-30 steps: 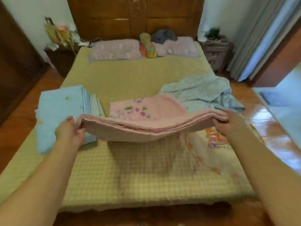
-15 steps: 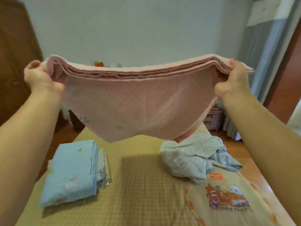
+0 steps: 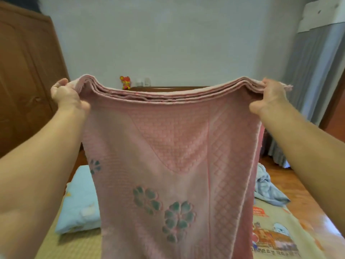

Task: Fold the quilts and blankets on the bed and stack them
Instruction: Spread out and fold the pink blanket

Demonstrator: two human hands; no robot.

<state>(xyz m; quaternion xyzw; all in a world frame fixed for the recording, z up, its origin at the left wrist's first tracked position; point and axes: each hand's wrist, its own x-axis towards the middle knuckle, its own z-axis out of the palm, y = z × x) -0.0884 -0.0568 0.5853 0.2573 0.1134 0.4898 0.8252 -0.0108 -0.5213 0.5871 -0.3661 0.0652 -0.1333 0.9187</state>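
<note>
The pink quilt [image 3: 173,165] fills the middle of the frame, hanging doubled in several layers, textured weave with teal flowers low down; its bottom is cut off. It hides most of the bed [image 3: 78,245]. Lower left peeks a folded blue blanket [image 3: 80,200], right a crumpled blue one [image 3: 268,191]. Left hand [image 3: 65,96] and right hand [image 3: 268,98], wide apart, each grip a top corner.

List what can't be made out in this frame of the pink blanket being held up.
Head view only:
- Bed: its middle and far end are hidden behind the pink blanket.
- Folded blue blanket: right part covered by the pink one.
- Crumpled blue blanket: mostly hidden behind the pink blanket and right arm.
- Pink blanket's bottom edge: cut off by the frame.
- Left hand and right hand: fingertips buried in the gathered edge.
</note>
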